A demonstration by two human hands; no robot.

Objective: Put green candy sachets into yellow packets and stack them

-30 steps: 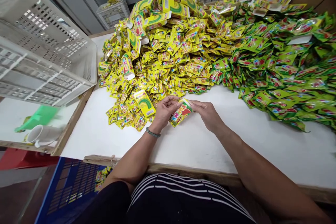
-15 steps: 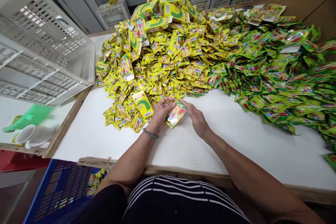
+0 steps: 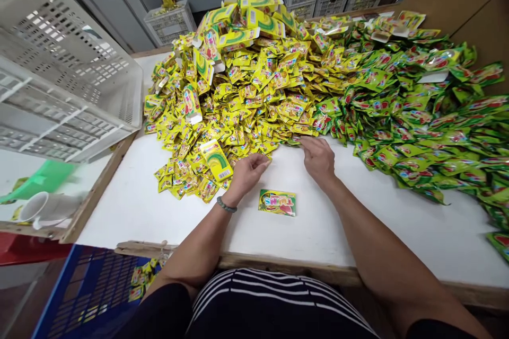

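Head view: half-curled hands (image 3: 248,173) beside yellow packets (image 3: 248,119).

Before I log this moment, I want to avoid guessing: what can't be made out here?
In the head view:
Left hand: whether it pinches anything; its curled fingers hide that.
Right hand: whether it grips anything; its own fingers block this.
TWINS box: its underside, facing the table; its finest print, too small.
Large white crate: left part, cut off by the edge.
Blue crate: some contents, behind the left arm.
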